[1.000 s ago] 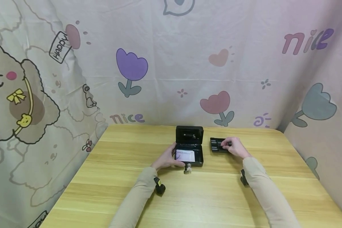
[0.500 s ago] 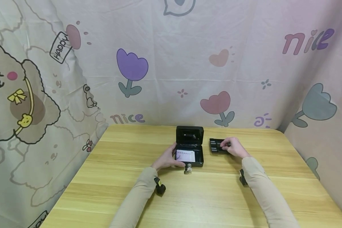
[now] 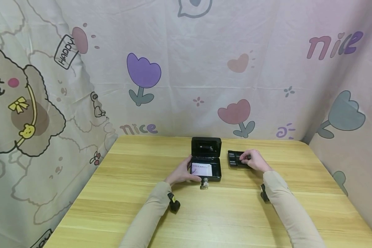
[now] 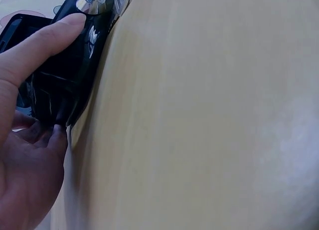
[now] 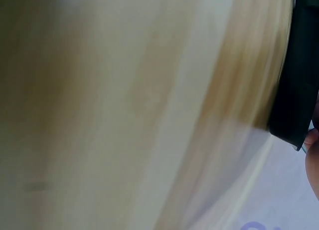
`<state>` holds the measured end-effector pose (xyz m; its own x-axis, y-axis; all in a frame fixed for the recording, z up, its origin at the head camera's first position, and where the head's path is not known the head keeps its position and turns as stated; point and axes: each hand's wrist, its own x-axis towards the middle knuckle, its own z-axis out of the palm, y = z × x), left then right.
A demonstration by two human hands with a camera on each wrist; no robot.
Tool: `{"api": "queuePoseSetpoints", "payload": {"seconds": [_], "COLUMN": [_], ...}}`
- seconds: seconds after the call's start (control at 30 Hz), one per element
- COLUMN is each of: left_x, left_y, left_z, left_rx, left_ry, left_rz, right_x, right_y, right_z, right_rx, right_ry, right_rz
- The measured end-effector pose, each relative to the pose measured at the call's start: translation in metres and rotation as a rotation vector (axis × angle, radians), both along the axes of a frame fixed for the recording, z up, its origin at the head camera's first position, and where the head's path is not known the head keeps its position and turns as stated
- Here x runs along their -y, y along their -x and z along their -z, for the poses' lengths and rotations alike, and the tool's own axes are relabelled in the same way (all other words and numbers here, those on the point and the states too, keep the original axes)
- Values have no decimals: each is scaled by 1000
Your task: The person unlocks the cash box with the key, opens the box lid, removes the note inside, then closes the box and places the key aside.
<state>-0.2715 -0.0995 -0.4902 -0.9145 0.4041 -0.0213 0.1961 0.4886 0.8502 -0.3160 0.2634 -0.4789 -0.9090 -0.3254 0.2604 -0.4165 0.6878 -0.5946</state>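
Observation:
A small black cash box [image 3: 215, 178] stands on the table with its lid [image 3: 206, 144] raised. Printed paper [image 3: 201, 169] lies inside, and keys [image 3: 206, 183] hang from the front lock [image 4: 92, 1]. My left hand [image 3: 181, 174] grips the box's left side, thumb at the front edge near the lock, fingers round the side. To the right of the box is a black compartment tray [image 3: 232, 159]. My right hand [image 3: 255, 161] pinches at the middle of this tray from above. Only the tray's dark edge [image 5: 296, 80] and a bit of the hand show in the right wrist view.
The wooden table [image 3: 217, 217] reaches back to a patterned cloth [image 3: 186, 75] that hangs behind and at both sides. Wrist cameras [image 3: 174, 204] are strapped below each hand.
The right hand and the tray have shifted very slightly left and nearer. The left hand and the cash box have stayed in place.

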Motion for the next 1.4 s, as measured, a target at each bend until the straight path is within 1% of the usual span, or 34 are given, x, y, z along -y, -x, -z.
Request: {"api": "queuePoseSetpoints", "payload": {"seconds": [0.27,0.5,0.6,0.77,0.9,1.03,1.27,1.4], "left_x": [0,0,0,1,1,1,1,1], "left_y": [2,3,3,4,4,4,3,2], "left_z": [3,5,5,5,5,4,4,4], "left_rx": [0,4,5,-4,-9,-6,-10,-10], "left_ry": [-16,-55,-67,-65,-54,-43,-26,-24], "left_rz": [9,23,28,31,32,31,25,25], "right_x": [-2,4,10,24,35,44,59,68], "right_y": [-2,-13,-18,-26,-31,-36,-43,-45], "right_z": [1,-4,-7,-11,-14,-15,-19,-21], "right_rx": [24,-8,-16,-1,-2,-4,54,64], "right_ry": [2,48,78,109,99,115,145,138], "right_rz": [29,35,23,-23,-58,-106,-199,-246]}}
